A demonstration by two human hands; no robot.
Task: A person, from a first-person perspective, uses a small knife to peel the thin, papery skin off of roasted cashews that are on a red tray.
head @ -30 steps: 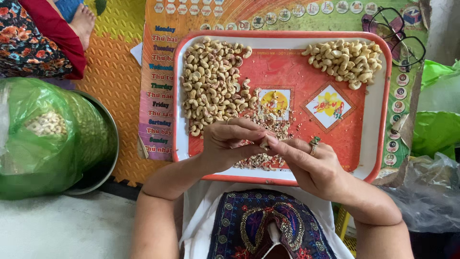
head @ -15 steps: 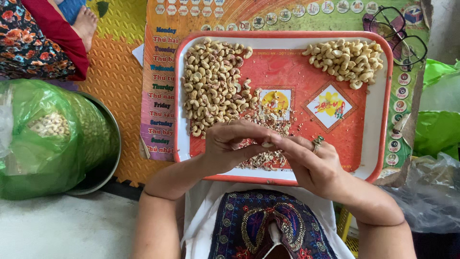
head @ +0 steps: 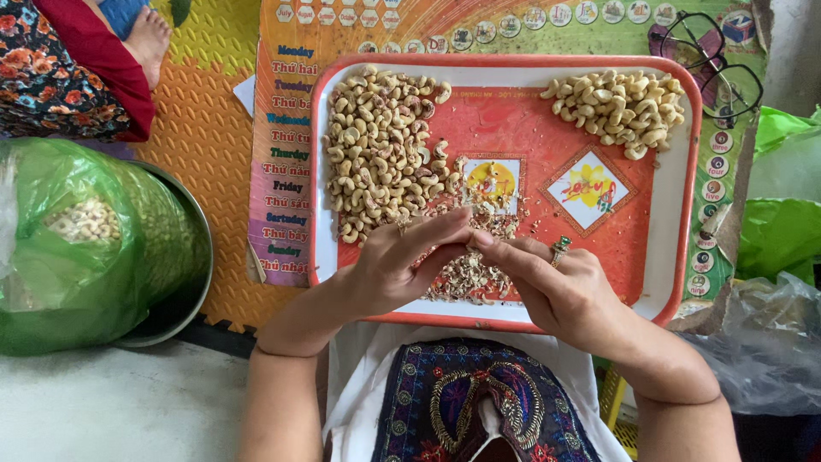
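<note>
My left hand [head: 402, 265] and my right hand [head: 560, 287] meet fingertip to fingertip over the near edge of a red tray [head: 676, 231]. Both pinch one small cashew nut between them; the nut itself is hidden by the fingers. A ring sits on my right hand. Under the hands lies a heap of broken husk bits [head: 466, 278]. A large pile of cashews [head: 380, 150] fills the tray's left side. A smaller, paler pile of cashews [head: 620, 107] lies at the far right corner.
A metal basin [head: 184, 287] lined with a green plastic bag of nuts [head: 77, 239] stands at the left. Another person's foot [head: 150, 34] and patterned clothing show at top left. Glasses [head: 714, 60] lie at top right; plastic bags [head: 774, 162] lie right.
The hands stay over the husk heap, with only small finger movements; the tray and piles have not moved.
</note>
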